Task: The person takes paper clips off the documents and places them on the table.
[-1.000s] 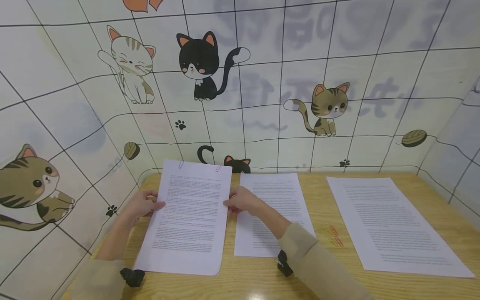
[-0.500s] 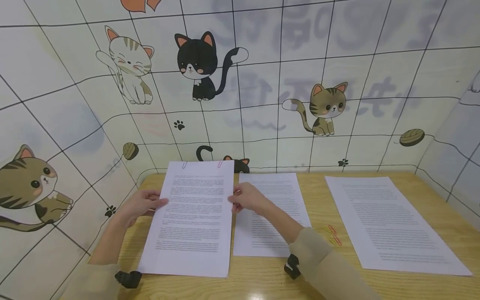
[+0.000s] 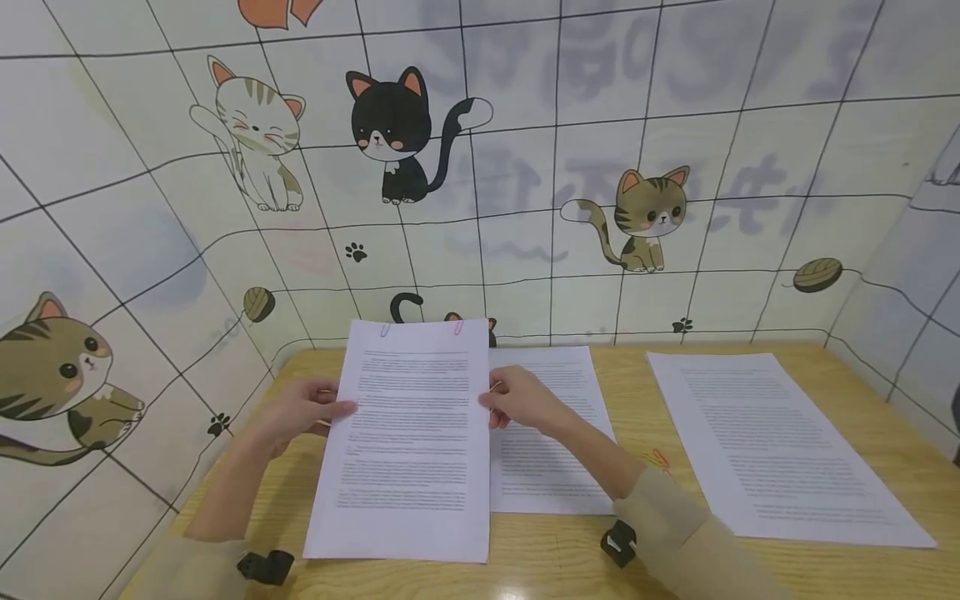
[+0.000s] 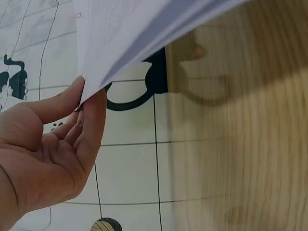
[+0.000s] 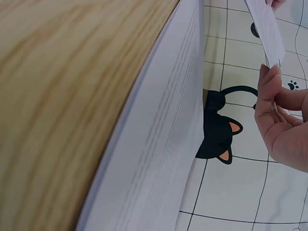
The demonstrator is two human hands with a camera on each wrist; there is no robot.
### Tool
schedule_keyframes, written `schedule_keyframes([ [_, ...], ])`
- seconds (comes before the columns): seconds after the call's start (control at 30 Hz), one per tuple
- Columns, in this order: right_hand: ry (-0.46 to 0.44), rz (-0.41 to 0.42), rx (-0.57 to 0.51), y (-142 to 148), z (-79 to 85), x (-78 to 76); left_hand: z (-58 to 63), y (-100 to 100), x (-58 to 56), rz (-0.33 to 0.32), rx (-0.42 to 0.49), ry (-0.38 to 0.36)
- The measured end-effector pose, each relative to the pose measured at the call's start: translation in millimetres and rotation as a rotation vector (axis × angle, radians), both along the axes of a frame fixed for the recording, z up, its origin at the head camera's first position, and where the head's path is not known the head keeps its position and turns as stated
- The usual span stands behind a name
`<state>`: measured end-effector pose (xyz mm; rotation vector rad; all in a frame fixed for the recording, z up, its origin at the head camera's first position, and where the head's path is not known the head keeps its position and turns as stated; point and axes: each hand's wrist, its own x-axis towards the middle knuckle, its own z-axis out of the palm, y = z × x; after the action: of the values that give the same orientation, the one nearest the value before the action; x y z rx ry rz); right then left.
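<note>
Both hands hold a printed paper bundle [image 3: 408, 442] raised off the table and tilted toward the head camera. A pale paper clip [image 3: 386, 330] and a pink paper clip [image 3: 458, 327] sit on its top edge. My left hand [image 3: 303, 410] pinches the left edge between thumb and fingers, as the left wrist view shows with the hand [image 4: 57, 139] at the paper's edge. On the opposite edge my right hand [image 3: 521, 398] pinches the sheets; in the right wrist view this hand [image 5: 281, 115] is well above the tabletop.
A second printed stack [image 3: 555, 467] lies on the wooden table [image 3: 547, 558], partly behind the held bundle. Farther right lies another printed stack [image 3: 780, 450]. Loose coloured paper clips [image 3: 658, 460] lie between them, partly covered by the right sleeve. A cat-patterned wall [image 3: 517, 242] stands behind.
Both hands have carried the clipped bundle to the right, so it covers more of the middle stack. The right forearm now hides part of the loose clips.
</note>
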<state>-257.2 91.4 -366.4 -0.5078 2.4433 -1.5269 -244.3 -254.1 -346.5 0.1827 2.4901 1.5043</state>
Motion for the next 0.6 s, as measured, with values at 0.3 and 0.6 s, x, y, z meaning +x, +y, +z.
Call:
schedule_keyframes([
  [0.3,0.014,-0.005,0.041,31,5.6,8.7,3.0,29,9.8,-0.049,0.01,0.02],
  [0.6,0.062,-0.011,0.052,65,5.3,16.9,1.2,58,15.9,-0.08,0.072,0.033],
])
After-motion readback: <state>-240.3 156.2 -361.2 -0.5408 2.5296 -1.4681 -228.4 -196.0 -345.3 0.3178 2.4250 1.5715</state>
